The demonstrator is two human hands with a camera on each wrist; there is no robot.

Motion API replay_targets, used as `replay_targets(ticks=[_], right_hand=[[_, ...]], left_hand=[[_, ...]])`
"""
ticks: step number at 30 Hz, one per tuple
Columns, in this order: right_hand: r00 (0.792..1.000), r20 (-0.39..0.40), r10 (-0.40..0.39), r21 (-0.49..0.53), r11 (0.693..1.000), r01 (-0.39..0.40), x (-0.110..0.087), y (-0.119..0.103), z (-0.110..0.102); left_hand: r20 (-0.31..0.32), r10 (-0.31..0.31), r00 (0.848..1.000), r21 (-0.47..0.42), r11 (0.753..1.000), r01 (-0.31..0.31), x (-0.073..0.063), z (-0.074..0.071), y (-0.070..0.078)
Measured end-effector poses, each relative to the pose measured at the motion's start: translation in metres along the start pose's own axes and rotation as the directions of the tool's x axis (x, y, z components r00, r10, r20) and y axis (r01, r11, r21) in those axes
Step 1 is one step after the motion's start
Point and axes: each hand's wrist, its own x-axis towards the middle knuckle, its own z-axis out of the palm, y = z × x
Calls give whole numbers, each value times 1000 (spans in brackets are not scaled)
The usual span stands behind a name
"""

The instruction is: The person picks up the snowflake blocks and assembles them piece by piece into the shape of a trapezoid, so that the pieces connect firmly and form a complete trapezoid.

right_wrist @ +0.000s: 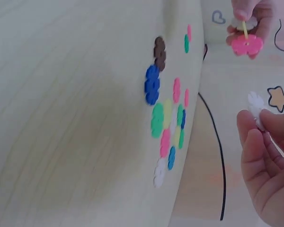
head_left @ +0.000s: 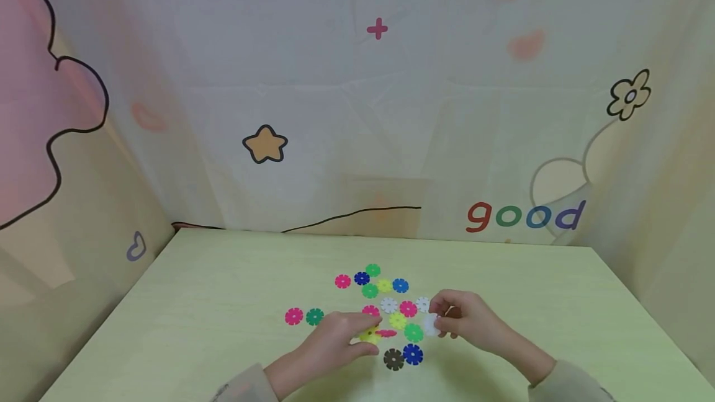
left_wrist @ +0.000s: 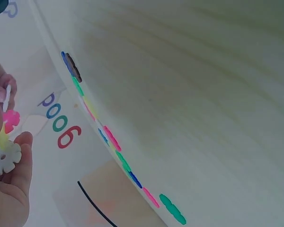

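My left hand (head_left: pixel 334 341) holds a small joined piece of notched snowflake discs above the table. A yellow disc (head_left: pixel 368 335) and a pink disc (head_left: pixel 386 333), seen edge-on, stick out past its fingers. In the left wrist view the piece's white disc (left_wrist: pixel 4 158) lies against those fingers, with yellow and pink beyond. To the right, my right hand (head_left: pixel 475 321) pinches a separate white disc (right_wrist: pixel 256 105) between thumb and fingertips. Both hands face each other, the white disc apart from the pink one in the right wrist view.
Loose discs lie scattered on the pale table (head_left: pixel 223 278): a brown disc (head_left: pixel 393 359) and a dark blue disc (head_left: pixel 413 354) near me, a green disc (head_left: pixel 414 332) between the hands, a teal disc (head_left: pixel 315 317) at left. A printed curtain (head_left: pixel 313 79) stands behind the table.
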Motion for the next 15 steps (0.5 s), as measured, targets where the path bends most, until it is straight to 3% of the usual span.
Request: replay_targets(ticks=[5,15], right_hand=[[1000,18,-23,68,997,22,0,-9,7],[1000,31,3,208,978,-9,4,-9,20]], left_hand=[[-22,6,1000,-12,1000,-6,1,0,2],[-30,5,1000,-23,1000,-5,1,-2,6]])
